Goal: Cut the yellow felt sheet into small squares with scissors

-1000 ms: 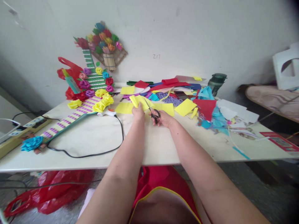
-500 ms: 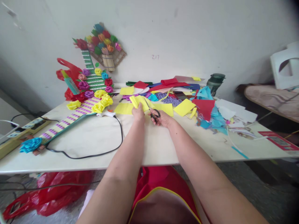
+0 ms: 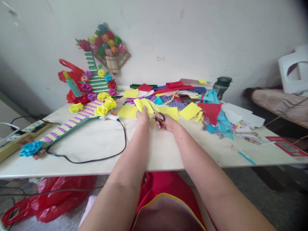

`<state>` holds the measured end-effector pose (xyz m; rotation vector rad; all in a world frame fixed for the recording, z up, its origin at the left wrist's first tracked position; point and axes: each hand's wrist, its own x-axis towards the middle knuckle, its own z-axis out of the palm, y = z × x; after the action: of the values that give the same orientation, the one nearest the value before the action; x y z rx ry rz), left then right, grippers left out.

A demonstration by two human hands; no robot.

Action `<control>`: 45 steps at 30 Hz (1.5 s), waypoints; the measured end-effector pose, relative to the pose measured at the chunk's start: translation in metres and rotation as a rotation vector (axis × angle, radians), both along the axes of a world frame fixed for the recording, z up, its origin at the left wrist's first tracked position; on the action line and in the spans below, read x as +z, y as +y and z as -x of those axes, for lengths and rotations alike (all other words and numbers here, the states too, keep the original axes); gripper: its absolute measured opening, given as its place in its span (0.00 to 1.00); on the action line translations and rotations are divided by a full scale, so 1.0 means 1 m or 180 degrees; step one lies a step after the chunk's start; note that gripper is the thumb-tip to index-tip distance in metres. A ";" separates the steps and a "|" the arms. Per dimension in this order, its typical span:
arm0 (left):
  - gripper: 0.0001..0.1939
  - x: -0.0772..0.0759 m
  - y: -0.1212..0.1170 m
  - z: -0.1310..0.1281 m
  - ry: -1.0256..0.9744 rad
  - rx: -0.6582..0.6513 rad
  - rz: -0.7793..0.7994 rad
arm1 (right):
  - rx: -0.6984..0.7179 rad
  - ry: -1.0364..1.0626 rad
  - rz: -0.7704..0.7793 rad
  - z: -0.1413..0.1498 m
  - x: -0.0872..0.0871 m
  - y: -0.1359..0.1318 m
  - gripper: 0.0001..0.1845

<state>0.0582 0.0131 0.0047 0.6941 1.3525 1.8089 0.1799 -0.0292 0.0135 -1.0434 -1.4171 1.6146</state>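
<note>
Pinched in my left hand is a folded piece of yellow crepe paper, held above the table. My right hand grips black-handled scissors, whose blades point up and left along the right side of that paper. Whether the blades are touching it I cannot tell. Beneath and beside my hands lie more yellow sheets, one flat sheet on the left and a tilted yellow piece on the right.
On the left stand a guitar-shaped craft with paper flowers, a white glue gun with a black cord, and a power strip. Coloured paper lies along the wall. Blue scraps and a dark green bottle are at right.
Both hands, the yellow paper and the scissors stay almost exactly where they were. Only a very slight shift of the whole view shows.
</note>
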 end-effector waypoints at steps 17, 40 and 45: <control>0.14 0.000 0.001 0.001 -0.0017 0.0052 0.0075 | -0.0061 -0.0001 -0.0098 0.002 -0.001 -0.001 0.20; 0.12 0.007 -0.008 -0.001 -0.0149 -0.0142 0.0128 | -0.0052 0.0021 -0.0067 0.001 -0.001 -0.001 0.23; 0.12 0.007 -0.008 -0.002 -0.0098 -0.0226 0.0093 | -0.0040 0.0038 -0.0038 0.001 0.001 -0.001 0.22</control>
<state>0.0598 0.0050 0.0113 0.6876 1.3155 1.7336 0.1794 -0.0299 0.0143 -1.0320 -1.4081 1.5991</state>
